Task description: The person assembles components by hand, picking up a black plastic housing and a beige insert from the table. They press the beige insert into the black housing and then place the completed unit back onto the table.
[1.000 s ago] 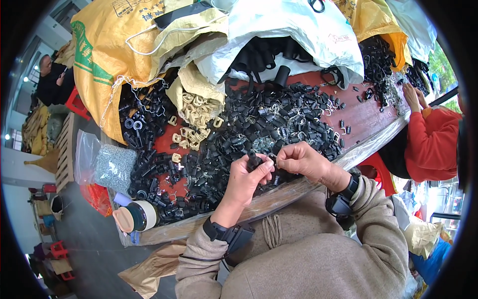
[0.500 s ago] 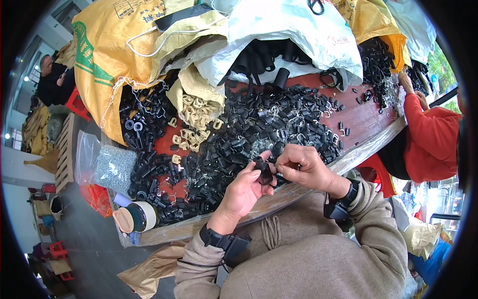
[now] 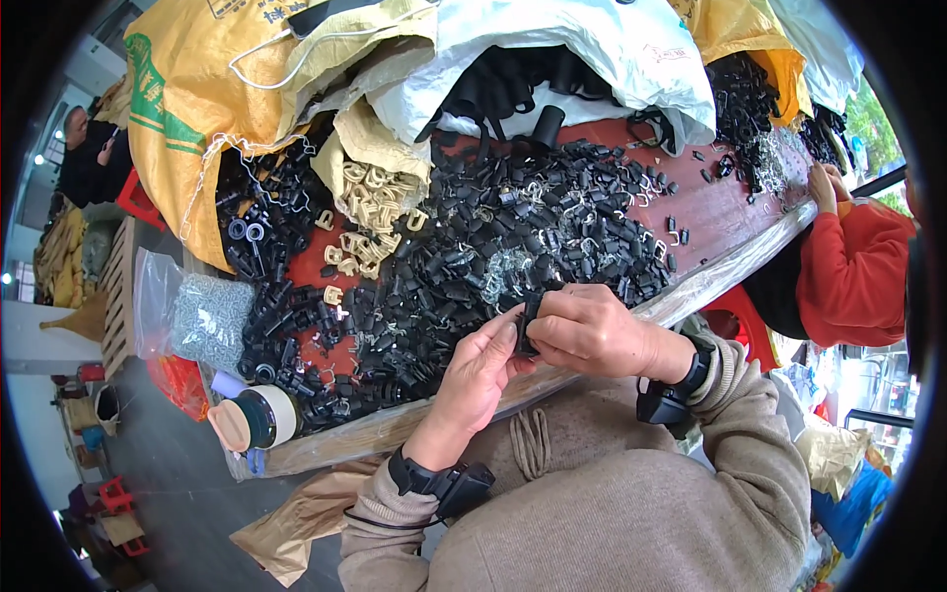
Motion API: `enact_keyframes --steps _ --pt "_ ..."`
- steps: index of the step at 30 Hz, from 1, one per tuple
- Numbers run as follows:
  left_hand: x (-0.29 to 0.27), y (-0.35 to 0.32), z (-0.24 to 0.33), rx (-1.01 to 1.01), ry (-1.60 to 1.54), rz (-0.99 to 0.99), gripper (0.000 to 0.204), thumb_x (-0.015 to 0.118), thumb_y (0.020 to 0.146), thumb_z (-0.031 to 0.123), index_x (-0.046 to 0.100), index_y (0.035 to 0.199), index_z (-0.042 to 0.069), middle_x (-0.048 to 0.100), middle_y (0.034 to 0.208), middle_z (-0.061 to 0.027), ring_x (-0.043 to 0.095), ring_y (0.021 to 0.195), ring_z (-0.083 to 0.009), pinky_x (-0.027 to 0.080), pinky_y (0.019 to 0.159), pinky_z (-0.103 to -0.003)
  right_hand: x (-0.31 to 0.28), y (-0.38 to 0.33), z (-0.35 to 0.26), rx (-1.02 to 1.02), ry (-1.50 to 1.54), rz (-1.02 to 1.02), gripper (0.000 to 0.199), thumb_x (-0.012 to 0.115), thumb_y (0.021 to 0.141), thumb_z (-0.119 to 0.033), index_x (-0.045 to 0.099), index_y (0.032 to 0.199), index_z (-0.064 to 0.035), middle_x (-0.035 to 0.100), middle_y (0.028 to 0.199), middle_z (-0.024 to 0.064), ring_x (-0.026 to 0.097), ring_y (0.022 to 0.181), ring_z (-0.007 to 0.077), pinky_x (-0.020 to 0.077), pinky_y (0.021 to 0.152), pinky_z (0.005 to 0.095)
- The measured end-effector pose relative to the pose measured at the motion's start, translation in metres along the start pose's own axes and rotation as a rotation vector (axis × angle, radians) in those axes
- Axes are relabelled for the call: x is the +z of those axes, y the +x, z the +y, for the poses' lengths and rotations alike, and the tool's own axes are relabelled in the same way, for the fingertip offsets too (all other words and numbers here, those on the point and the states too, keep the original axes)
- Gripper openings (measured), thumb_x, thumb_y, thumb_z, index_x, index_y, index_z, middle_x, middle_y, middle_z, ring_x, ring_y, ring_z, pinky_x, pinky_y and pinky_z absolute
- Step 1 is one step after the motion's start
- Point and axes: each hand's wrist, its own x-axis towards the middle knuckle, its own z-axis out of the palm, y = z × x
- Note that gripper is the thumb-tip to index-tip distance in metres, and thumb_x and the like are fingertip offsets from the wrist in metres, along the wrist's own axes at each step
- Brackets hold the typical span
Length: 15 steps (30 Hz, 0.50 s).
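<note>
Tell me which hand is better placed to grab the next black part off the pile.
Left, probably. The right hand wraps over the black clip and carries most of the grip, while the left hand only props it with fingertips and lies right beside the pile of black parts.

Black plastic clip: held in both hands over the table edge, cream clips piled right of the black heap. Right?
Not quite. Both the left hand and right hand do hold the black plastic clip, but the head view shows the cream clips on the left of the black heap.
</note>
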Motion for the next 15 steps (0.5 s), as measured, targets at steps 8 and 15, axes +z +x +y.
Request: enact_keyframes --steps 8,15 --pt "0.002 -0.004 -0.006 -0.072 0.087 0.009 0.037 0.042 0.088 0.021 0.039 0.118 -0.001 0.051 0.103 -0.0047 0.049 0.091 -0.0121 0.041 0.078 -0.028 -0.007 0.002 -0.004 0.074 0.014 -0.167 0.018 0.06 0.059 -0.01 0.044 0.064 -0.0054 0.043 0.062 0.0065 0.05 0.052 0.0237 0.0403 0.045 0.0338" --pt "0.006 -0.004 -0.004 -0.129 0.065 -0.031 0.037 0.045 0.087 0.017 0.04 0.119 0.0 0.052 0.102 -0.0046 0.051 0.086 -0.0094 0.042 0.075 -0.023 -0.013 0.003 -0.006 0.193 0.172 -0.228 0.011 0.06 0.062 -0.006 0.05 0.066 -0.004 0.045 0.063 0.0069 0.051 0.054 0.0236 0.04 0.047 0.0323"
